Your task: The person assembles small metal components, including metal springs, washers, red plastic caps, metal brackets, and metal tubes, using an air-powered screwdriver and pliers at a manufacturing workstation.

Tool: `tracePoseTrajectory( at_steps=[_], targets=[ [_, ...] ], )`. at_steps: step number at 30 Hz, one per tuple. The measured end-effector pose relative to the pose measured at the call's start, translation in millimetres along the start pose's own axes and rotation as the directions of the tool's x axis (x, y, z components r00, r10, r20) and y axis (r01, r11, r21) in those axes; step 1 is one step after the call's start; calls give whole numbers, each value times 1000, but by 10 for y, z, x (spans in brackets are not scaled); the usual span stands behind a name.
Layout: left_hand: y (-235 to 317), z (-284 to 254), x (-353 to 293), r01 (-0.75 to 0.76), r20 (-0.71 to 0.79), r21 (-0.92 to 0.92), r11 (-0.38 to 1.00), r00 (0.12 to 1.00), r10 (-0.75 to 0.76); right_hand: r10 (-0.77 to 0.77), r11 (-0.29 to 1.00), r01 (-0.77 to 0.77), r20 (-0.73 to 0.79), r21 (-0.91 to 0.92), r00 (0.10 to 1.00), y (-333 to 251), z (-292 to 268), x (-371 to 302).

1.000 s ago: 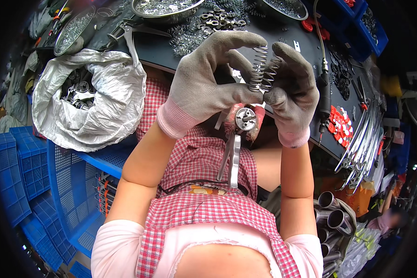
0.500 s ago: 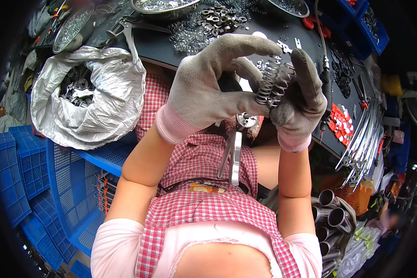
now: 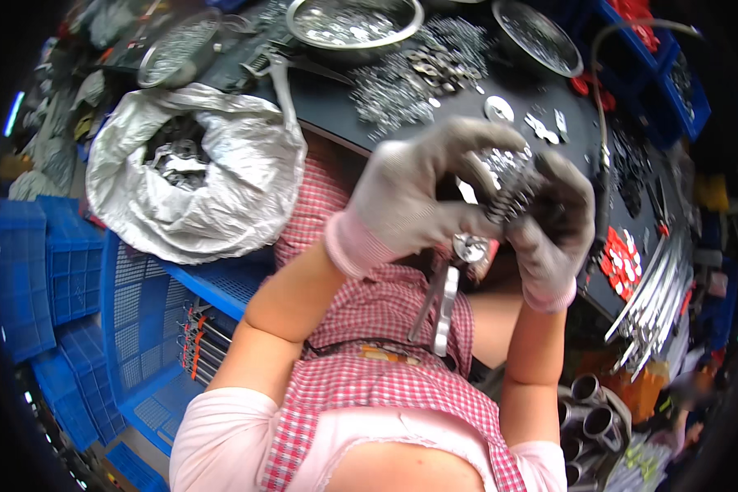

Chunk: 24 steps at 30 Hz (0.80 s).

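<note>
Between my gloved hands are metal coil springs [image 3: 517, 197], blurred by motion; the earlier frame shows two side by side. My left hand [image 3: 418, 193], in a grey glove with a pink cuff, has thumb and fingers curled round their left side. From the other side my right hand [image 3: 559, 225], gloved alike, pinches them with thumb and fingers. Just below the hands, a metal tool with two long handles [image 3: 444, 310] and a round head [image 3: 470, 248] stands in front of my checked apron [image 3: 369, 312]. What holds it up is hidden.
A white sack [image 3: 221, 217] of metal parts sits at left on a blue crate [image 3: 143, 303]. The dark bench ahead carries a bowl of small parts [image 3: 357, 45], a pile of springs [image 3: 389, 94], red-and-white pieces [image 3: 619, 262] and long metal rods [image 3: 652, 307]. Metal tubes [image 3: 603, 426] stand lower right.
The whole view has shifted, so the scene sits further right and lower. Both hands still hold the springs, which now lean more and look blurred.
</note>
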<state>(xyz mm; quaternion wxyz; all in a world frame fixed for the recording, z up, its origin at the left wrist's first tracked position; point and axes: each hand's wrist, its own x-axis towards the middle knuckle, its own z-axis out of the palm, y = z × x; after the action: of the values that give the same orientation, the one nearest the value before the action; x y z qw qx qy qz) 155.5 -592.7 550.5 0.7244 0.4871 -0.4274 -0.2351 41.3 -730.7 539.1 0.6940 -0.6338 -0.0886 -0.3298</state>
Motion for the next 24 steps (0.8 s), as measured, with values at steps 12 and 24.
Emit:
tracePoseTrajectory(
  at_steps=[12, 24],
  targets=[
    [245, -2778, 440, 561, -519, 800, 212, 825, -222, 182, 974, -216, -333, -70, 925, -62, -194, -612],
    [265, -2386, 605, 205, -293, 936, 287, 905, 310, 156, 957, -228, -343, -180, 926, -73, 112, -630]
  ],
)
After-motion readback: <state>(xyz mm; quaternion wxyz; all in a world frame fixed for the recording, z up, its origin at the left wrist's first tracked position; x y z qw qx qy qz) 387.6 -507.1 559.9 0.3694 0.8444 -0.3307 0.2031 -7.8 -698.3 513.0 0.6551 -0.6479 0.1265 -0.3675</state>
